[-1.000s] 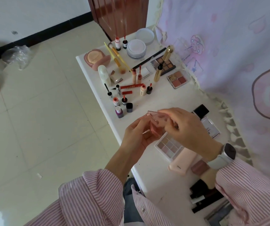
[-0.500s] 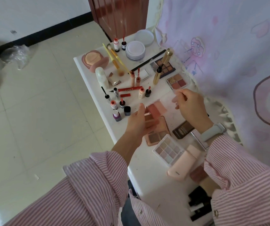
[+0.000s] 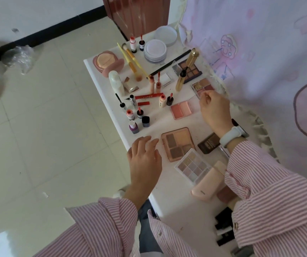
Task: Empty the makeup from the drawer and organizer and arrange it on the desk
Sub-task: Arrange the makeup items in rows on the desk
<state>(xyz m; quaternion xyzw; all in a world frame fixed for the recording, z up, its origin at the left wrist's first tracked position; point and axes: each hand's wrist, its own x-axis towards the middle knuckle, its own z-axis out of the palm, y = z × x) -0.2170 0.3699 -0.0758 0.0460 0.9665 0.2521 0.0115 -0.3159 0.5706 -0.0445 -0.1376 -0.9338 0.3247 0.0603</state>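
**Makeup laid out on a white desk, two hands above it**

We look down on a narrow white desk [image 3: 169, 201] covered with makeup. Our left hand [image 3: 145, 160] rests near the desk's left edge, fingers straight and relaxed, grasping nothing, just left of a tan eyeshadow palette [image 3: 178, 143]. Our right hand [image 3: 214, 110], with a white watch [image 3: 232, 136] on the wrist, sits toward the right edge with fingers loosely curled; we cannot tell whether it pinches anything. Just left of that hand lies an open pink blush palette [image 3: 182, 110], flat on the desk, its clear lid reaching under the hand. Nearer us lie a clear-cased pale shadow palette [image 3: 192, 166] and a pink tube [image 3: 208, 184]. A dark brown compact [image 3: 209, 143] sits beneath the right wrist. Toward the far end stand small lip-tint bottles [image 3: 139, 113], a red tube [image 3: 149, 96], gold mascara [image 3: 181, 80], yellow-handled brushes [image 3: 132, 60], a pink cushion compact [image 3: 106, 61] and a round white jar [image 3: 155, 51].
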